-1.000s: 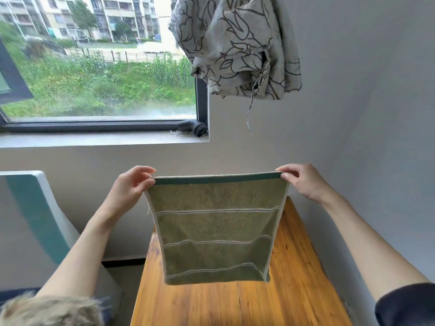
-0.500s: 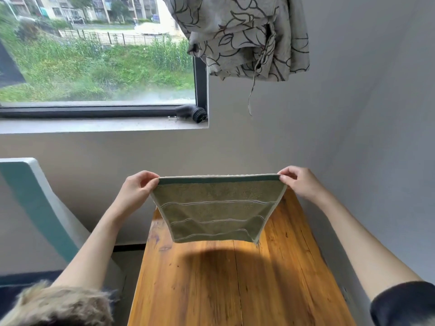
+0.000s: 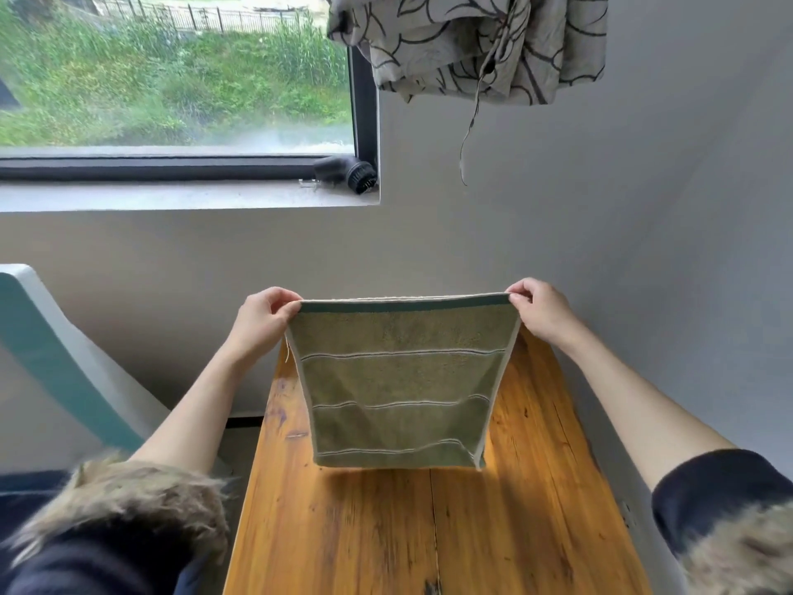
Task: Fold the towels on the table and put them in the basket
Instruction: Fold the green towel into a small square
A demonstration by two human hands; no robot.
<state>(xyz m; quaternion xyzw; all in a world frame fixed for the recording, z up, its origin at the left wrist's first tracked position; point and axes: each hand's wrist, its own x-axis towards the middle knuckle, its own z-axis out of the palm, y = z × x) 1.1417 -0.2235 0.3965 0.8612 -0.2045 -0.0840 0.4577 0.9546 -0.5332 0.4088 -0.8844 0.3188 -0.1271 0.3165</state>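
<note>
The green striped towel (image 3: pixel 399 380) hangs at the centre of the view above the far half of the wooden table (image 3: pixel 429 530), doubled over, with your left hand (image 3: pixel 261 319) pinching its top corner at 9 o'clock and your right hand (image 3: pixel 540 311) pinching the corner at 3 o'clock, fingers curled onto the hem. Judge the task as early: this towel appears half folded and not yet laid down, and no basket or other towels are in view. No brand, label or legible writing is visible on the towel, on the patterned curtain (image 3: pixel 467 40) at 12 o'clock, or elsewhere.
</note>
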